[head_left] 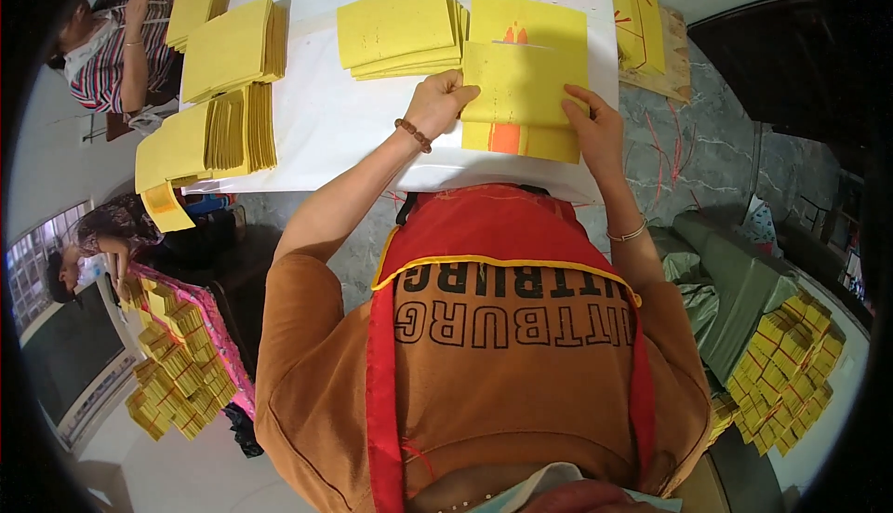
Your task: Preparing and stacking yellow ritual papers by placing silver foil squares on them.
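left hand (pixel 439 99) and right hand (pixel 592 124) each pinch a side edge of the top yellow sheet (pixel 521 85), fingers closed on it, above the white bench (pixel 326 113).

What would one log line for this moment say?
left hand: holding yellow sheet | right hand: holding same sheet | under it: sheet pile | surface: white table

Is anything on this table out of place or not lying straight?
Mostly tidy. One stack of yellow sheets at the table's left edge sags over the rim, its lowest sheets drooping. Both hands, left hand and right hand, hold a flat sheet.
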`<state>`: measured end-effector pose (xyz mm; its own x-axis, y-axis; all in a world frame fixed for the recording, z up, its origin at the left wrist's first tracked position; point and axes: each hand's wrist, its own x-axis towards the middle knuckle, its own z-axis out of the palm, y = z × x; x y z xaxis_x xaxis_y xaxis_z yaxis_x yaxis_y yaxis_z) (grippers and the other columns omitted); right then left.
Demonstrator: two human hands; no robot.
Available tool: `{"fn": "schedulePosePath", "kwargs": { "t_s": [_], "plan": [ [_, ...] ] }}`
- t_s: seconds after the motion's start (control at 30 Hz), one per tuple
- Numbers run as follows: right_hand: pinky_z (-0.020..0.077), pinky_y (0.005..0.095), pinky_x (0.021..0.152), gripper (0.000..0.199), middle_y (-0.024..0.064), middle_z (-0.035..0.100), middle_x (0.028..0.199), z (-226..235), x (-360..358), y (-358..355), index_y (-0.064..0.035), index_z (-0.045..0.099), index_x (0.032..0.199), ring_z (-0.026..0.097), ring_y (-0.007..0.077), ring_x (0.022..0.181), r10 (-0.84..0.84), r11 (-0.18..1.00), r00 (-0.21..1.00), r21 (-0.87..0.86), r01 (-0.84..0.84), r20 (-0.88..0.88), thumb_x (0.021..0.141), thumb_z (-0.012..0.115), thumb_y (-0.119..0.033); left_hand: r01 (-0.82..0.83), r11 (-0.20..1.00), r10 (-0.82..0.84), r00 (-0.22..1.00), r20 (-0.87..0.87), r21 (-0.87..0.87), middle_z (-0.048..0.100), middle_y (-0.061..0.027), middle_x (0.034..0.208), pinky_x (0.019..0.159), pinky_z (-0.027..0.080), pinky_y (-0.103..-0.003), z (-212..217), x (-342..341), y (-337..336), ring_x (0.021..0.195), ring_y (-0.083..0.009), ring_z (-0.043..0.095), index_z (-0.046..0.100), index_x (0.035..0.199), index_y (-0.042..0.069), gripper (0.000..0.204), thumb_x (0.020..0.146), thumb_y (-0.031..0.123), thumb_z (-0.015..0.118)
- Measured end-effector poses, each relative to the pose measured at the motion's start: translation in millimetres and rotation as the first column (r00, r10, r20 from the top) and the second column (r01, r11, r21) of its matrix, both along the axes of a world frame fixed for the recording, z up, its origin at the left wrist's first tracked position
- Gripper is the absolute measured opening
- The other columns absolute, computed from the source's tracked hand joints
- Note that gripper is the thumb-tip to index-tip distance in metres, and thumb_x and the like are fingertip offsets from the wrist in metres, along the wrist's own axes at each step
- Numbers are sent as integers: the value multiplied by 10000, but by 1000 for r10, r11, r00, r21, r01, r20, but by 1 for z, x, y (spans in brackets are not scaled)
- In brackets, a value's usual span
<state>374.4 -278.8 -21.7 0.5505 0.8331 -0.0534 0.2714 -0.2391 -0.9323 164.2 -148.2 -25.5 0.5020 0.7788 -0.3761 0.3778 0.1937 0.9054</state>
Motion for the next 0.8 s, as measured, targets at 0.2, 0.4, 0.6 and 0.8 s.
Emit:
{"fn": "schedulePosePath", "kwargs": {
  "t_s": [0.2, 0.4, 0.6, 0.8],
  "plan": [
    [392, 244, 523, 293, 26, 600, 662, -8, 3, 0, -76, 671, 1033, 449, 81, 537, -4, 998, 1000, -62, 6, 31, 776, 639, -213, -39, 999, 39, 999, 22, 30, 514, -28, 587, 451, 349, -255, 8, -1, -3, 503, -89, 450, 521, 759, 47, 210, 786, 204, 659],
    [454, 258, 623, 290, 91, 666, 781, -7, -1, 0, -78, 671, 1030, 568, 111, 640, -35, 999, 999, 0, 35, 1, 776, 632, -211, 166, 563, -52, 985, -166, 810, 566, -98, 979, 723, 439, -348, 42, 13, -11, 848, -203, 538, 497, 1110, 28, 394, 787, 189, 654],
    [474, 285, 667, 282, 119, 677, 845, -2, -1, -2, -62, 667, 1028, 621, 165, 703, -30, 998, 997, -57, 26, -69, 784, 629, -198, 616, 126, -455, 733, -506, 778, 409, -130, 1337, 1031, 274, -453, 43, 32, -41, 1272, -292, 327, 375, 1331, 70, 670, 787, 384, 609],
    [442, 325, 813, 287, 127, 632, 1043, 17, -4, -5, -92, 652, 1058, 604, 209, 913, 45, 981, 995, -193, -26, 93, 796, 622, -207, 682, 128, -457, 685, -568, 720, 369, -124, 1372, 1056, 235, -451, 27, 30, -44, 1302, -283, 289, 374, 1334, 71, 660, 827, 458, 542]
  ]
}}
